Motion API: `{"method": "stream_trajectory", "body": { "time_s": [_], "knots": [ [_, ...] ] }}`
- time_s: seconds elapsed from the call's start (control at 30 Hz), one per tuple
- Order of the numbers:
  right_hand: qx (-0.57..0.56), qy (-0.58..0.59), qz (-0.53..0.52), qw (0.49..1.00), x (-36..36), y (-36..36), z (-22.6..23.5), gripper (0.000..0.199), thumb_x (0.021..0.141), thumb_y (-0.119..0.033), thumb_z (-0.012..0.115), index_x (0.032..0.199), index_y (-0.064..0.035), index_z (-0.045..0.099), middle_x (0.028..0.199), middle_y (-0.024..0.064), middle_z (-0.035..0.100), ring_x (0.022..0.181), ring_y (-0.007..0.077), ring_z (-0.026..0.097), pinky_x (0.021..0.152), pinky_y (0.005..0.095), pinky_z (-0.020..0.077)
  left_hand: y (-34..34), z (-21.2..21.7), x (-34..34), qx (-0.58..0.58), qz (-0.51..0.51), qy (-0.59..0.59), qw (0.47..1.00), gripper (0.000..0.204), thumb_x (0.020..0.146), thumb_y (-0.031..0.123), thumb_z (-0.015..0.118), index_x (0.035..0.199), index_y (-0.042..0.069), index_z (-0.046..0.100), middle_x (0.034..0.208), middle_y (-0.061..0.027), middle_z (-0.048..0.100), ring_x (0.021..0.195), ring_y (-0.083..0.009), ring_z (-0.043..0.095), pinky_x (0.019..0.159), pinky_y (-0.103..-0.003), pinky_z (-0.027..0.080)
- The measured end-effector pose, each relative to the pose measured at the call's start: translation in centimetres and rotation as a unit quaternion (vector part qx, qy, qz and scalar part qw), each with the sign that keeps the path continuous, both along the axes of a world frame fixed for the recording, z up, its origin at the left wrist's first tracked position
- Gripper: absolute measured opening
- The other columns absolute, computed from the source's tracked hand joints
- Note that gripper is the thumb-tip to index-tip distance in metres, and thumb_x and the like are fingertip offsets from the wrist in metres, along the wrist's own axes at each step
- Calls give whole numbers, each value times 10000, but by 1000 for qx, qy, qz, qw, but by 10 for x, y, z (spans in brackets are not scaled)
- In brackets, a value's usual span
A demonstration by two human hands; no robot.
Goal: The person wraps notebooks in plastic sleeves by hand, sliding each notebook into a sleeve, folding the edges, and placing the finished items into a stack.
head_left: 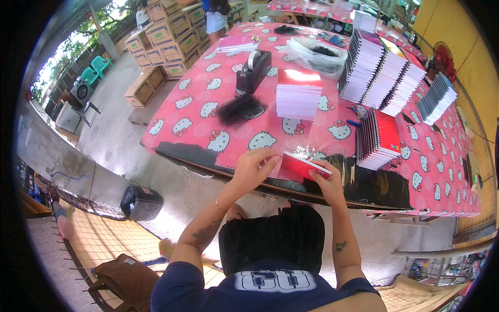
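At the table's near edge, my right hand (326, 182) grips a red-covered notebook (302, 166) by its right end, thumb on the cover. My left hand (255, 169) is closed in a pinch at the notebook's left end; whatever lies between those fingertips is too small to make out. Just beyond my hands stands a stack of red-covered notebooks (299, 96) with white page edges. Left of that stack lies a bundle of black spiral coils (240, 109). To the right, a stack of red notebooks (378, 138) has black coil bindings along its side.
The table (182, 127) has a pink cat-print cover. On it are a black tape dispenser (254, 73), a clear plastic bag (316, 56) with black coils, and tall piles of bound notebooks (382, 73). Cardboard boxes (171, 39) are stacked at far left; another person (215, 21) stands beyond.
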State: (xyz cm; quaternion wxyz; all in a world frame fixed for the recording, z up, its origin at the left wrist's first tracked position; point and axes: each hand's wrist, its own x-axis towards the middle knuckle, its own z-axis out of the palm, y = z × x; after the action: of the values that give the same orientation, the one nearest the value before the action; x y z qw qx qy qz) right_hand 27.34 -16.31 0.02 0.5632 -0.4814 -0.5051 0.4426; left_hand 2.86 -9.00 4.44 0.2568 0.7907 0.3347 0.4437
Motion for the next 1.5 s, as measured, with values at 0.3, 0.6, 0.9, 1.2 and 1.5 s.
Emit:
{"method": "stream_trajectory", "body": {
  "time_s": [0.3, 0.6, 0.9, 1.2, 1.5],
  "knots": [
    [10, -39, 8, 999, 3, -2, 4, 211, 913, -48, 689, 1119, -1, 682, 1043, 31, 677, 983, 99, 585, 898, 255, 448, 22, 11, -4, -88, 25, 185, 979, 165, 924, 141, 668, 1040, 27, 693, 801, -127, 665, 704, -242, 643, 626, -340, 492],
    [-22, -51, 16, 998, 0, -4, 1, 225, 896, -56, 714, 1115, -8, 690, 971, 9, 670, 912, 95, 585, 847, 254, 465, 32, 23, -12, 90, -149, 224, 959, 284, 851, 179, 741, 1106, 78, 665, 967, -131, 584, 860, -326, 631, 740, -409, 507],
    [2, -47, -51, 998, -25, -22, 12, 243, 897, -35, 707, 1135, 11, 691, 963, -4, 669, 889, 68, 578, 817, 235, 462, -40, -20, 16, 220, 110, 269, 931, 810, 929, 491, 580, 1454, -87, 364, 1526, -241, 372, 1420, -367, 352, 1168, -625, 131],
    [18, -16, -2, 1000, -26, -19, 25, 216, 902, -44, 706, 1112, 3, 683, 946, -7, 651, 864, 65, 563, 792, 229, 454, 4, 29, -10, 119, -75, 163, 977, 161, 951, 248, 616, 994, 93, 624, 876, -82, 617, 842, -308, 624, 960, -508, 394],
    [37, 40, -61, 997, -36, -28, 31, 230, 926, -67, 694, 1148, -5, 680, 974, 10, 670, 880, 77, 583, 815, 239, 470, -26, 20, 12, 224, 84, 287, 928, 645, 922, 485, 573, 1341, 0, 503, 1396, -200, 472, 1305, -386, 442, 1056, -631, 282]
  ]
}}
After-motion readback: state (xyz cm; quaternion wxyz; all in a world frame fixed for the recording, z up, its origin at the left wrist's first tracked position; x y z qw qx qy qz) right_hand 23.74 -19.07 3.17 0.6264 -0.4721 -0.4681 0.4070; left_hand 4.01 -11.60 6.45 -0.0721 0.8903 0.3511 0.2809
